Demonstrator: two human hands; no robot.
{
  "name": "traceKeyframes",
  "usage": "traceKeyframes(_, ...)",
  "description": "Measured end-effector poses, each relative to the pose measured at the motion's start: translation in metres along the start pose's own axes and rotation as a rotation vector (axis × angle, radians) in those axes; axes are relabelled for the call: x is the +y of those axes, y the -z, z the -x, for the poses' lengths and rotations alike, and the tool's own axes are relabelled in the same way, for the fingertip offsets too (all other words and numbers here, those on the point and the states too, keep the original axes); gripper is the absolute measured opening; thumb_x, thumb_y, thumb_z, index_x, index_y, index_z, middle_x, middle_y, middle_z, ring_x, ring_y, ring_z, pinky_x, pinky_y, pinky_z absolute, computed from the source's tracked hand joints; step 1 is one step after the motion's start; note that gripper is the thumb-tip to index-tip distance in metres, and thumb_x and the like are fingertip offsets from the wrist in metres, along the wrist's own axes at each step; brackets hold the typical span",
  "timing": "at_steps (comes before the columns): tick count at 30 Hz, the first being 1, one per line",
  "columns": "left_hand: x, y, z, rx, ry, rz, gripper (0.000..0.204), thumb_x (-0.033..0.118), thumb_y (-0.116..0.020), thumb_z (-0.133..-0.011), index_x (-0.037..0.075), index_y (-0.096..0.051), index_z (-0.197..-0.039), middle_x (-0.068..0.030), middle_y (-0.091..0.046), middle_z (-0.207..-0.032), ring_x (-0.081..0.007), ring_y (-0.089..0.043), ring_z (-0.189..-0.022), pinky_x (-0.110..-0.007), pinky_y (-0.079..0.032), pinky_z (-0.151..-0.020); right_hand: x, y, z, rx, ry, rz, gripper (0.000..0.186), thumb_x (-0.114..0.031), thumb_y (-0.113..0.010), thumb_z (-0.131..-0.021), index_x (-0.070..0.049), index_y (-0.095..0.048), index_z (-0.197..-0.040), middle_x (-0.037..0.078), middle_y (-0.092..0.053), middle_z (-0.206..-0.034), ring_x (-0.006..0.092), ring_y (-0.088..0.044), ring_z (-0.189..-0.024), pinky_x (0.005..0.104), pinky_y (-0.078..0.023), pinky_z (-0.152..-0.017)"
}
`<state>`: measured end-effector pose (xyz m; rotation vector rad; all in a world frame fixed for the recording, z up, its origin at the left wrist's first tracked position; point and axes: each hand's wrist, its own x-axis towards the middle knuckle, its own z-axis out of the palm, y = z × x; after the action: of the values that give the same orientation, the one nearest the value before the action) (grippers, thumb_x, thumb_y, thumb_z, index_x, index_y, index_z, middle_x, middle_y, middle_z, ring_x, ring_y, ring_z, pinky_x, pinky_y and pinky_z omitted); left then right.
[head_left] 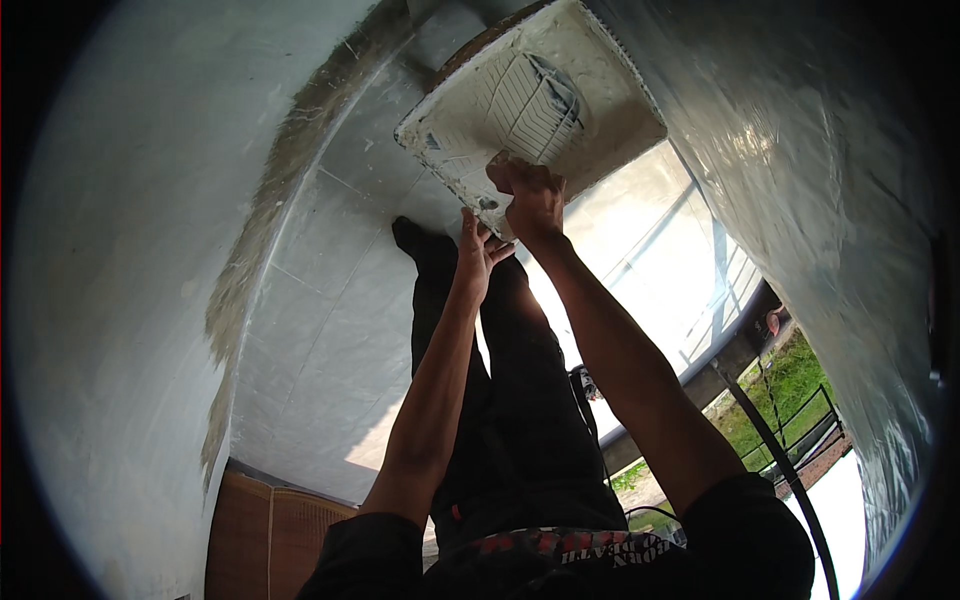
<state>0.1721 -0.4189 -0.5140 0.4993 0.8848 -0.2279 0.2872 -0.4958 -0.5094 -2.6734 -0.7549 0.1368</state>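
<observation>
A paint tray [610, 135], its inside coated with wet off-white paint or filler and its ridged middle part showing, is tilted at the top of the head view. My left hand [478, 258], palm up with fingers spread, holds the tray's near corner. Over the near part of the tray, my right hand [537, 205] is closed, its fingers curled round something with a tan end [500, 168]. Most of that thing is hidden by the hand, so its kind cannot be made out. Dark patches show through the coating in a few places.
A pale wall [130, 250] with a rough brown-grey strip [262, 215] curves along the left. Clear plastic sheeting [790, 150] hangs on the right. My legs [500, 400] stand over a grey floor [330, 280]. At lower right, a dark bar [765, 430] crosses before green grass [800, 385].
</observation>
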Motion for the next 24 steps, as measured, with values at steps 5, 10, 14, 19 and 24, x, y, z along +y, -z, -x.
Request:
traceKeyframes(5,0.007,0.012,-0.001,-0.027,0.066,-0.013,0.117,0.085,-0.041,-0.085,0.008,0.008,-0.159,-0.0308,-0.009,-0.161,-0.0515,-0.028,-0.143,-0.059,-0.029,-0.116,-0.013,0.016,-0.003,-0.256,-0.29,-0.396,0.033,0.0,-0.06,-0.083,-0.012,-0.075,-0.11,0.017,-0.073,-0.094,0.0379,-0.068,-0.092,0.0464,-0.053,-0.084)
traceKeyframes(10,0.006,0.006,-0.005,0.019,0.1,-0.063,0.115,0.084,-0.042,-0.085,0.011,0.005,-0.16,-0.0279,-0.01,-0.162,-0.0532,-0.023,-0.144,-0.062,-0.031,-0.113,0.029,0.04,-0.11,0.172,-0.128,-0.147,0.026,-0.005,-0.059,-0.087,-0.01,-0.074,-0.107,0.019,-0.072,-0.093,0.039,-0.069,-0.088,0.0452,-0.055,-0.079)
traceKeyframes(14,0.003,0.003,-0.004,-0.005,0.046,-0.061,0.113,0.082,-0.045,-0.086,0.009,0.001,-0.16,-0.0271,-0.017,-0.161,-0.0509,-0.029,-0.143,-0.061,-0.034,-0.111,0.031,0.022,-0.12,0.073,-0.077,0.064,0.039,0.002,-0.058,-0.074,-0.014,-0.07,-0.108,0.011,-0.072,-0.099,0.0309,-0.065,-0.097,0.048,-0.048,-0.087)
traceKeyframes(19,0.003,0.006,0.0,-0.05,0.011,-0.007,0.111,0.081,-0.046,-0.087,0.008,-0.004,-0.159,-0.0259,-0.021,-0.159,-0.0472,-0.033,-0.142,-0.061,-0.034,-0.112,0.004,0.002,-0.035,0.007,0.015,-0.099,0.036,0.006,-0.059,-0.072,-0.013,-0.07,-0.101,0.003,-0.072,-0.094,0.0302,-0.064,-0.097,0.047,-0.046,-0.087)
traceKeyframes(24,0.003,0.012,-0.006,0.01,0.063,-0.016,0.114,0.081,-0.047,-0.086,0.008,0.001,-0.159,-0.0269,-0.008,-0.162,-0.049,-0.027,-0.144,-0.063,-0.031,-0.112,0.006,0.014,-0.022,-0.175,-0.125,-0.255,0.023,0.001,-0.061,-0.084,-0.009,-0.072,-0.102,0.016,-0.07,-0.093,0.0352,-0.067,-0.091,0.0462,-0.052,-0.081)
